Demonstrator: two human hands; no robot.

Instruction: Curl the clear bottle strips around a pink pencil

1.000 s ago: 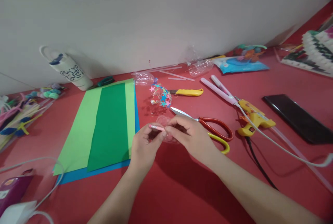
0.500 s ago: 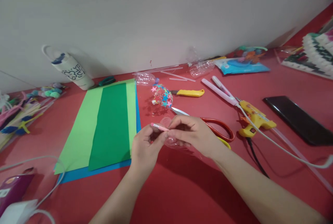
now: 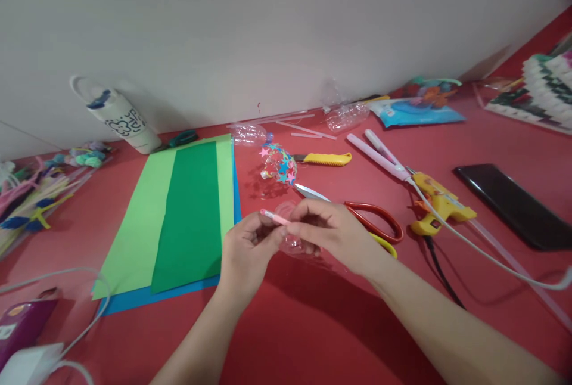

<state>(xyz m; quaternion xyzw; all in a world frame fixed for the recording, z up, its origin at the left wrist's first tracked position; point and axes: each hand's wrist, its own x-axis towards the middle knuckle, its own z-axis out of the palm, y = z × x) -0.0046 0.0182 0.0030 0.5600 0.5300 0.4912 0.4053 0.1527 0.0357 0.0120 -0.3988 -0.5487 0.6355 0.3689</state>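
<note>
A short pink pencil [image 3: 274,216] with a pink eraser end is held between both hands. My left hand [image 3: 248,254] is closed, its thumb and fingers pinching near the pencil's middle. My right hand [image 3: 335,231] pinches it from the other side with thumb and forefinger; the pencil's far end is hidden. Under the fingers lies a clear plastic piece [image 3: 292,245], partly covered. Just beyond the hands is a clear plastic shape covered in coloured stars [image 3: 282,165]. Red-handled scissors [image 3: 378,218] lie beside and partly beneath my right hand.
Green sheets [image 3: 190,218] lie at left over a blue one. Behind are a yellow box cutter [image 3: 328,160], clear bottle pieces [image 3: 250,134] and a leaning white tumbler [image 3: 125,120]. At right sit a lilac hair straightener [image 3: 378,157], a yellow glue gun [image 3: 440,200] with cords and a black phone [image 3: 513,203].
Both hands keep their pinch on the pencil. My left hand has shifted very slightly to the left; the other things stay in place.
</note>
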